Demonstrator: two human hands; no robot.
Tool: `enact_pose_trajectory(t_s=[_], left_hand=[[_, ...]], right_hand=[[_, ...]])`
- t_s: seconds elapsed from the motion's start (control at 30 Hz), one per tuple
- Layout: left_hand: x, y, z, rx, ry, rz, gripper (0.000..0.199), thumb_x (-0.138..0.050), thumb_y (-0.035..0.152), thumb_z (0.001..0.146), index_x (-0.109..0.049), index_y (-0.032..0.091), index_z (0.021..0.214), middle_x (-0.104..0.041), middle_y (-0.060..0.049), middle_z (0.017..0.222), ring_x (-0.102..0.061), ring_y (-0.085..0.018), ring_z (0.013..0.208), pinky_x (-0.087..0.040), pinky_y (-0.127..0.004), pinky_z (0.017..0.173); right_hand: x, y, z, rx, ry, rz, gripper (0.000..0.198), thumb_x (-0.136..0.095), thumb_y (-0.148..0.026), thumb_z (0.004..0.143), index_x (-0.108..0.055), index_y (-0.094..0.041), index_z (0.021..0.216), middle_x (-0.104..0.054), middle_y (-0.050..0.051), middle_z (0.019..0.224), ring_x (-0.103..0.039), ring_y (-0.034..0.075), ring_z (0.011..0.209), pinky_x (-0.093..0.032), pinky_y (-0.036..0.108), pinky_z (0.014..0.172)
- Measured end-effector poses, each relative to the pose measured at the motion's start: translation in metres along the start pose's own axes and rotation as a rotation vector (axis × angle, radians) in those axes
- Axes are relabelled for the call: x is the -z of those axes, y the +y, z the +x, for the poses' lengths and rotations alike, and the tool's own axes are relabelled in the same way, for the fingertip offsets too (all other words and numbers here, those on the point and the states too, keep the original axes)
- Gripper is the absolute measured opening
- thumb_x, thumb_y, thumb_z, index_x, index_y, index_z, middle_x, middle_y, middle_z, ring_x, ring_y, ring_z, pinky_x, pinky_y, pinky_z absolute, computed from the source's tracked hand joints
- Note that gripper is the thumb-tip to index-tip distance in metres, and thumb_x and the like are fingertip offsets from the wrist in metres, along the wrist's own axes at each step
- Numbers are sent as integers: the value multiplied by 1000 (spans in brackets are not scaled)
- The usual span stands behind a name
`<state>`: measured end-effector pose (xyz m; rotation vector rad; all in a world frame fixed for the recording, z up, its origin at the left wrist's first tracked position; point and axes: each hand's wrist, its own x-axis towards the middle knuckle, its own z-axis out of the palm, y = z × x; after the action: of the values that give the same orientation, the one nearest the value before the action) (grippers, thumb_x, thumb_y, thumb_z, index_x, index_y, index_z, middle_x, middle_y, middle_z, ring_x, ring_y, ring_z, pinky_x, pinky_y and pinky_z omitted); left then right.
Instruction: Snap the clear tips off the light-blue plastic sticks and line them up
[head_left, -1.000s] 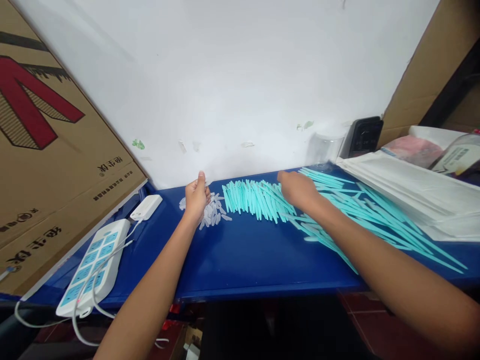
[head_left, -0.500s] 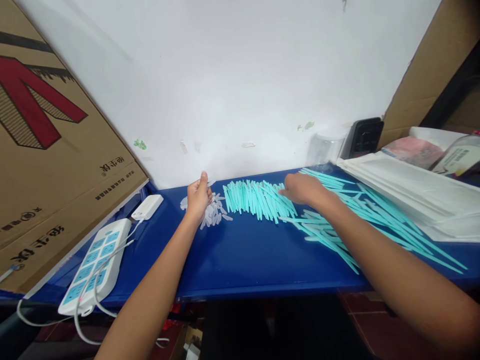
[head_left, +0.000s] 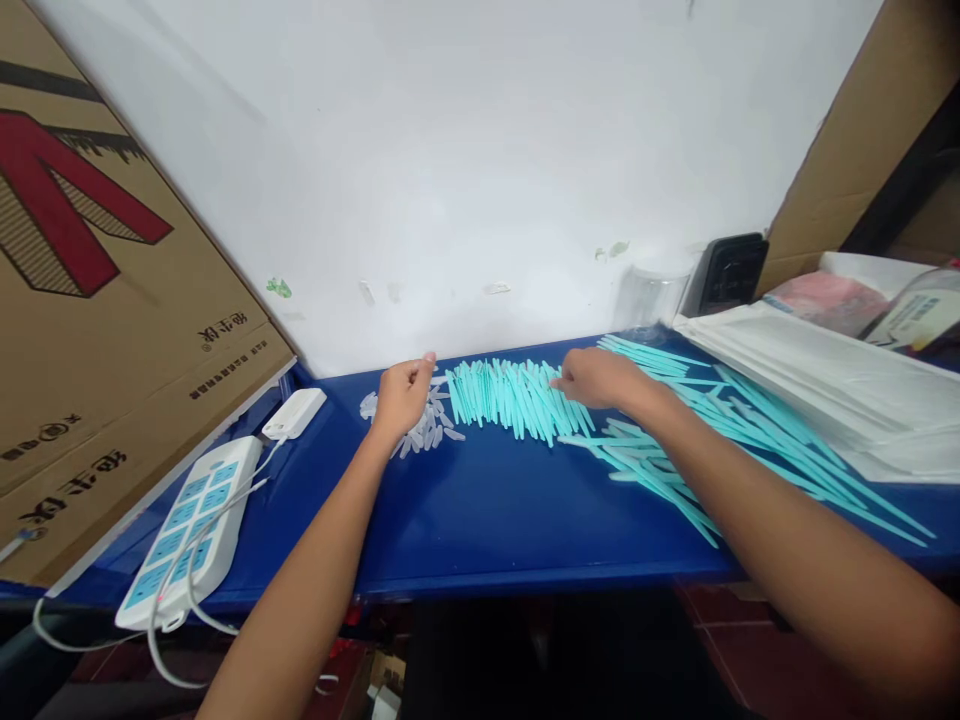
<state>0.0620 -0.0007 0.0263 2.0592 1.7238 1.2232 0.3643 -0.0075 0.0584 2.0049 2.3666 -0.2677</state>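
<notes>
My left hand [head_left: 405, 395] is closed, thumb on top, over a small heap of clear plastic pieces [head_left: 431, 432]. A pale bit shows by its fingers, apparently one of these clear pieces, though the fingers mostly hide it. To the right lies a row of short teal tapered sticks [head_left: 506, 398], side by side with pale tips. My right hand [head_left: 596, 378] is pinched at the right end of this row, fingertips at the sticks. What those fingers hold, if anything, is hidden. Longer teal sticks [head_left: 757, 430] lie loosely under and beyond my right forearm.
The blue table [head_left: 480, 530] meets a white wall. At left are a power strip [head_left: 199, 530] with cables, a small white box [head_left: 295, 413] and a large carton [head_left: 112, 300]. A clear cup [head_left: 652, 295], a black object [head_left: 731, 275] and white sheets [head_left: 810, 380] stand at right.
My left hand has moved slightly right and turned, its thumb now tilted toward the teal row. My right hand has shifted slightly left along the sticks.
</notes>
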Motion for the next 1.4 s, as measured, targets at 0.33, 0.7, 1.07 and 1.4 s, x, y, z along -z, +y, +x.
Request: enact_pose_trajectory(t_s=[0.33, 0.7, 1.07, 1.4], left_hand=[[23, -13, 0, 84, -379, 867, 61, -34, 60, 99, -74, 16, 87, -74, -23, 93, -71, -40, 92, -49, -42, 75], [22, -7, -2, 187, -183, 866, 69, -34, 72, 97, -75, 17, 92, -75, -21, 99, -71, -39, 96, -52, -45, 79], [7, 5, -8, 56, -37, 751, 53, -42, 64, 98, -68, 22, 79, -73, -11, 82, -69, -32, 81, -45, -37, 68], [-2, 8, -11, -7, -59, 717, 50, -41, 60, 101, -70, 23, 84, -74, -9, 85, -69, -29, 85, -45, -35, 72]], right_hand=[[8, 10, -4, 240, -169, 77, 38, -64, -48, 92, -65, -18, 70, -64, 8, 69, -57, 21, 62, -34, 33, 58], [14, 21, -6, 294, -526, 121, 38, -86, -51, 62, -78, -17, 75, -72, 7, 81, -62, 24, 75, -40, 33, 62], [15, 26, -6, 413, -443, 137, 35, -75, -49, 80, -65, -18, 71, -56, 1, 67, -46, 15, 61, -32, 31, 59], [35, 45, -4, 138, 134, 252, 37, -38, -44, 104, -65, -19, 108, -74, 15, 105, -66, 29, 90, -46, 36, 75]])
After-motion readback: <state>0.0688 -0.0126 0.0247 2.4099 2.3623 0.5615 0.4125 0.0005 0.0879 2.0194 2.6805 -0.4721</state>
